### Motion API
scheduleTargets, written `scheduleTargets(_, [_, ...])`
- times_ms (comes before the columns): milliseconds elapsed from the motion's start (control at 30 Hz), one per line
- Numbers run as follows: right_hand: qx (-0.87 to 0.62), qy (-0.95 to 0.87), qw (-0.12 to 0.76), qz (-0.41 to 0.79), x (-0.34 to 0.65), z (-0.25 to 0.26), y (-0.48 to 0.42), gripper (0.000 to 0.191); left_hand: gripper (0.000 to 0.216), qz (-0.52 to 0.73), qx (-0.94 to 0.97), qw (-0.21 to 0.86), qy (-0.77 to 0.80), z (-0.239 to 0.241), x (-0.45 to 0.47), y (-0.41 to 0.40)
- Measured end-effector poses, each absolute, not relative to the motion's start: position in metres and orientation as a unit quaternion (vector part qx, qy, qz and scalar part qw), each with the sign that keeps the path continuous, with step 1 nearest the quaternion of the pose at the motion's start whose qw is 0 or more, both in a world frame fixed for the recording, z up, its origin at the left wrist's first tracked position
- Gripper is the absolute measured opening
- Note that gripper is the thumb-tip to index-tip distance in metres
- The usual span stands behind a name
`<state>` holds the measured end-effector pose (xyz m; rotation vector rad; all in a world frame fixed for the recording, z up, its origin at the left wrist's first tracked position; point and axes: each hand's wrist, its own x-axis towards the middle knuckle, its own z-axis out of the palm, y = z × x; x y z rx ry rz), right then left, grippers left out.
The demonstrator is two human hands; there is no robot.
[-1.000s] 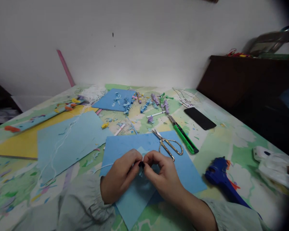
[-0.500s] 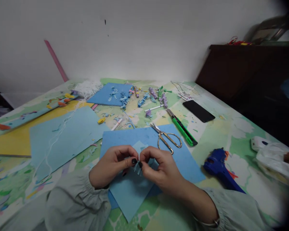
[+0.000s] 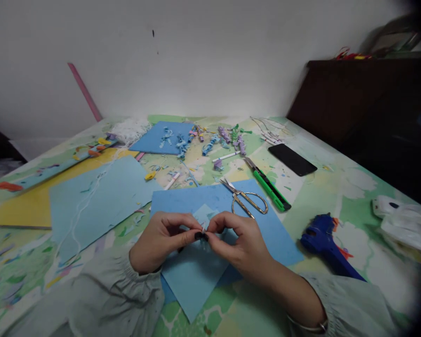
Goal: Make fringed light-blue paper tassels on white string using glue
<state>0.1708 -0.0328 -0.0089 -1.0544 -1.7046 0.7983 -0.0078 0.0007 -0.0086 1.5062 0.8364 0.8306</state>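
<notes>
My left hand (image 3: 161, 241) and my right hand (image 3: 240, 243) meet low in the middle of the view, fingertips pinched together on a small light blue paper piece (image 3: 203, 229). Both hands hover over a light blue sheet (image 3: 192, 278) that lies on a larger blue foam sheet (image 3: 266, 238). The paper piece is mostly hidden by my fingers. Scissors (image 3: 245, 199) lie just beyond my right hand on the blue sheet.
A green utility knife (image 3: 268, 185) and a black phone (image 3: 292, 159) lie to the right, with a blue glue gun (image 3: 324, 243) nearer. A large pale blue sheet (image 3: 98, 196) over yellow paper (image 3: 24, 206) covers the left. Curled paper scraps (image 3: 214, 142) litter the far table.
My fingertips have closed tighter on the small paper piece, and the fringe that hung below them half a second ago no longer shows. The view shifted slightly.
</notes>
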Motion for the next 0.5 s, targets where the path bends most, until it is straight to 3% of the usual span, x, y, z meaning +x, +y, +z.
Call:
scheduleTargets(233, [-0.432,-0.705,0.462,0.321,0.1710,-0.0099,-0.0328,0.004,0.010,0.356,0.710,0.500,0.346,-0.0080,-0.0087,-0.0010])
scheduleTargets(500, [-0.437,-0.695,0.445,0.358,0.1730,-0.0061,-0.0330,0.006,0.008,0.359,0.677,0.531,0.362,-0.0083,-0.0073,-0.0012])
